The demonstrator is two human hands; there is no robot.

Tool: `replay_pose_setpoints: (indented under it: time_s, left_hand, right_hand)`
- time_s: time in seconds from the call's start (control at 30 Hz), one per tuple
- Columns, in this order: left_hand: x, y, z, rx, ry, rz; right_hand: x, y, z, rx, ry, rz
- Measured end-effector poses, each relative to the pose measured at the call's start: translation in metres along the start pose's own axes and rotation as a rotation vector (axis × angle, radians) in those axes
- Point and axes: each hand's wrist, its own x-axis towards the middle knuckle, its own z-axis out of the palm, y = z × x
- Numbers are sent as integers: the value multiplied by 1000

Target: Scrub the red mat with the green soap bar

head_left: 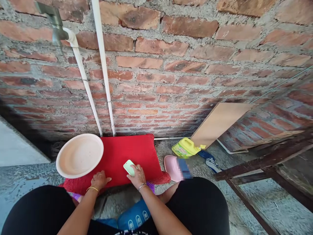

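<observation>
In front of me, the right hand is gripping the pale green block over the red cloth, while the left hand, lying flat near-right of the basin, is ideally steadying the red cloth evenly.

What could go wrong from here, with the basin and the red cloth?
The basin sits at the left end of the red cloth; if the left hand, close beside it, drags the cloth, the basin might shift or tip. The right hand holds the green object near one end, so it could perhaps slip out.
</observation>
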Motion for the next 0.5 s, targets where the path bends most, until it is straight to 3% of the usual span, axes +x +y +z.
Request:
replay_pose_setpoints:
  time_s: [0.13, 0.23, 0.33, 0.5]
  left_hand:
    - [4, 3, 2, 38, -2, 4]
    - [5, 5, 1, 51, -2, 1]
    - [6, 6, 0, 54, 6, -7]
    - [5, 7, 0, 57, 20, -35]
  right_hand:
    - [13, 26, -28, 37, 178, 211]
    - [24, 28, -39, 83, 290, 332]
    - [26, 7, -31, 72, 235, 194]
    - [10, -40, -2, -54, -92, -197]
